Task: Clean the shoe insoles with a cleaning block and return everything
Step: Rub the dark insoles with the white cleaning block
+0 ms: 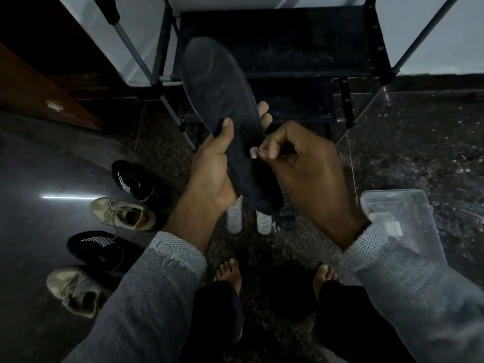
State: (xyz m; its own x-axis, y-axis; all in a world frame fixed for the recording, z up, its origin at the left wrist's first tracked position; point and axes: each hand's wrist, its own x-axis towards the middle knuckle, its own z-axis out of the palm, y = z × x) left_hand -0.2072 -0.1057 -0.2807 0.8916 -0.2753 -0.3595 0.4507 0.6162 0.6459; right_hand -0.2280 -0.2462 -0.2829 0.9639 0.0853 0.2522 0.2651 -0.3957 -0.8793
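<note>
My left hand (214, 163) grips a long black insole (217, 100) from underneath, thumb on its left edge, toe end pointing up and away. My right hand (301, 163) pinches a small white cleaning block (253, 153) against the insole's lower right part. Two pale insoles (235, 218) and a dark one (286, 218) lie on the floor below my hands, partly hidden.
A black shoe rack (288, 48) with metal legs stands ahead. Two black sneakers (133, 180) and two beige sneakers (123, 213) sit on the floor at left. A clear plastic box (398, 210) lies at right. My bare feet (230, 273) stand on dark speckled floor.
</note>
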